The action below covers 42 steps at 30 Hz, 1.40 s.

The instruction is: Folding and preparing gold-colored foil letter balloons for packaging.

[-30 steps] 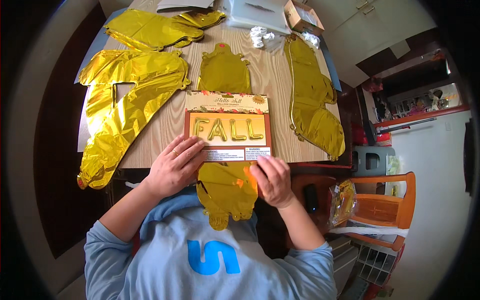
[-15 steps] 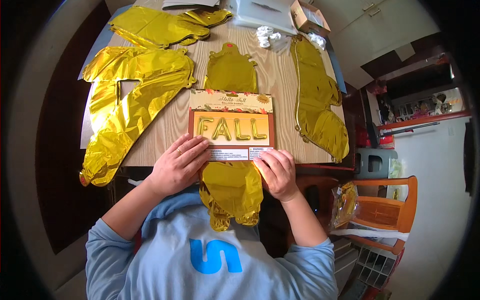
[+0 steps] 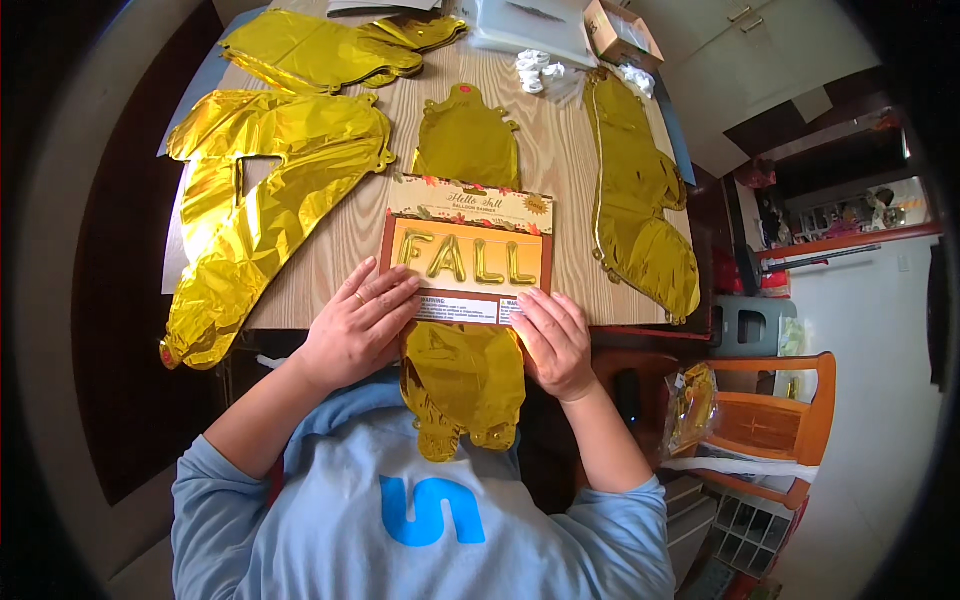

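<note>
A printed cardboard package card (image 3: 468, 255), with a leafy top band and a picture of gold letter balloons, tilts slightly over a flat gold foil balloon (image 3: 464, 385). That balloon shows above the card and hangs below it past the table edge. At the card's lower left corner, my left hand (image 3: 365, 318) lays straight fingers over the front, a ring on one. My right hand (image 3: 556, 345) covers the lower right corner with bent fingers. Both thumbs are hidden, seemingly behind the card, so each hand appears to grip its edge.
More uninflated gold foil balloons lie at left (image 3: 270, 220), far left (image 3: 320, 50) and right (image 3: 640, 200) on the wooden table (image 3: 560, 130). White crumpled pieces (image 3: 535, 70), a clear plastic bag (image 3: 520, 25) and an open box (image 3: 622, 35) stand far back. A chair (image 3: 770, 430) is at right.
The card has turned slightly clockwise and shifted a little to the right. My right fingers have moved slightly along its lower corner; my left hand stays nearly in place.
</note>
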{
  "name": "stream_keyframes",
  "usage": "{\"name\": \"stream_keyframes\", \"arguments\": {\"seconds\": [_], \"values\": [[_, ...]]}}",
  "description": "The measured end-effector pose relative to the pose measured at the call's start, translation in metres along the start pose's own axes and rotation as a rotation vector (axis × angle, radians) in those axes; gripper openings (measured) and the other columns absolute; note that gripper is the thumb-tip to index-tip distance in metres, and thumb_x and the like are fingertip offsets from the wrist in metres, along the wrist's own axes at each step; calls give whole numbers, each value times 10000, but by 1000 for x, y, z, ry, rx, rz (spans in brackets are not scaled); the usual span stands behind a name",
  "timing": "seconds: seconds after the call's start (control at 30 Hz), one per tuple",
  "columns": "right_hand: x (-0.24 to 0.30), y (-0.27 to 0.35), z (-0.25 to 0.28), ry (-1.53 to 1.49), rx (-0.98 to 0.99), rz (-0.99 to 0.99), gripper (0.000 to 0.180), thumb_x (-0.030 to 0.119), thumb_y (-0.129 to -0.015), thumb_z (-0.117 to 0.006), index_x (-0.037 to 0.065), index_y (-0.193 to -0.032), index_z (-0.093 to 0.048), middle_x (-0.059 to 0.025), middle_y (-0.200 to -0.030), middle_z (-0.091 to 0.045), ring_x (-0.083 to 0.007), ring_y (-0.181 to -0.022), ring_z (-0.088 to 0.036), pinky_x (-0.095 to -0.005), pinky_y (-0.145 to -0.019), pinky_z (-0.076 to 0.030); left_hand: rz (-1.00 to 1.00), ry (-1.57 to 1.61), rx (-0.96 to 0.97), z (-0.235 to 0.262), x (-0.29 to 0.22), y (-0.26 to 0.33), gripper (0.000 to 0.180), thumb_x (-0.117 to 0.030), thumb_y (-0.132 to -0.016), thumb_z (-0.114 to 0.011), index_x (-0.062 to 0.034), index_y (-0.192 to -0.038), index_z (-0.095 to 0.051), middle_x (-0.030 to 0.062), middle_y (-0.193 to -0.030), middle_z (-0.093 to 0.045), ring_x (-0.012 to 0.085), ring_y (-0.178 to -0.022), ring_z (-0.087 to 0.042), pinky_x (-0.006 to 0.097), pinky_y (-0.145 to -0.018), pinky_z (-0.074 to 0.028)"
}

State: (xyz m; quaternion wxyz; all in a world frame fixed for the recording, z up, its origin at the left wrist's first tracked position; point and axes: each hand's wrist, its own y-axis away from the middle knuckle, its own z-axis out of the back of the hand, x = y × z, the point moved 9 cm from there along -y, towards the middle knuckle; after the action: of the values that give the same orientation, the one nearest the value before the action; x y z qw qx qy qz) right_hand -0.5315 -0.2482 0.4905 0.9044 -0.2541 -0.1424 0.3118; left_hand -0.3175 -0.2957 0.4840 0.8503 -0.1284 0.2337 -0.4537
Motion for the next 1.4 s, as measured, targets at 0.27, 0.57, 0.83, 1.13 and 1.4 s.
{"name": "stream_keyframes", "arguments": {"seconds": [0.27, 0.57, 0.83, 1.13, 1.4], "values": [[-4, 0, -2, -27, 5, -36, 228, 164, -927, -638, 53, -1120, -687, -133, -1254, -691, -304, -1203, -646, -479, -1051, -469, 25, 45, -30, 5, 0, -1, 358, -99, -819, -740, -59, -1173, -709, 118, -1359, -657, 295, -1344, -580, 559, -1200, -343], [-23, -14, -9, -215, -49, -345, 257, 105, -799, -817, 85, -904, -583, -99, -1002, -642, -319, -946, -612, -422, -838, -458, 191, 210, -163, 10, 14, -3, 255, -89, -823, -804, -44, -1045, -686, 111, -1143, -720, 280, -1151, -681, 475, -995, -511], [-28, -13, -8, -314, -143, -452, 491, 122, -838, -813, 46, -1224, -521, -162, -1099, -618, -351, -985, -616, -444, -873, -482, -162, -140, -62, 17, -40, -27, 574, -214, -929, -617, -95, -1479, -506, 97, -1542, -498, 309, -1464, -418, 485, -1241, -240], [-28, -26, -4, -150, -55, -414, 303, 53, -862, -756, 63, -1086, -551, -160, -1117, -591, -358, -980, -615, -448, -861, -493, -13, -193, 296, -10, 5, -17, 684, -259, -873, -666, -50, -1497, -479, 132, -1579, -460, 307, -1477, -415, 496, -1221, -301], [68, -30, 2, 73, -9, -225, 333, 163, -878, -716, 97, -1203, -676, -110, -1244, -630, -304, -1140, -602, -461, -920, -468, -81, -180, 39, 0, -19, 30, 503, -185, -922, -548, -88, -1413, -598, 120, -1495, -560, 301, -1373, -540, 439, -1108, -446]]}}
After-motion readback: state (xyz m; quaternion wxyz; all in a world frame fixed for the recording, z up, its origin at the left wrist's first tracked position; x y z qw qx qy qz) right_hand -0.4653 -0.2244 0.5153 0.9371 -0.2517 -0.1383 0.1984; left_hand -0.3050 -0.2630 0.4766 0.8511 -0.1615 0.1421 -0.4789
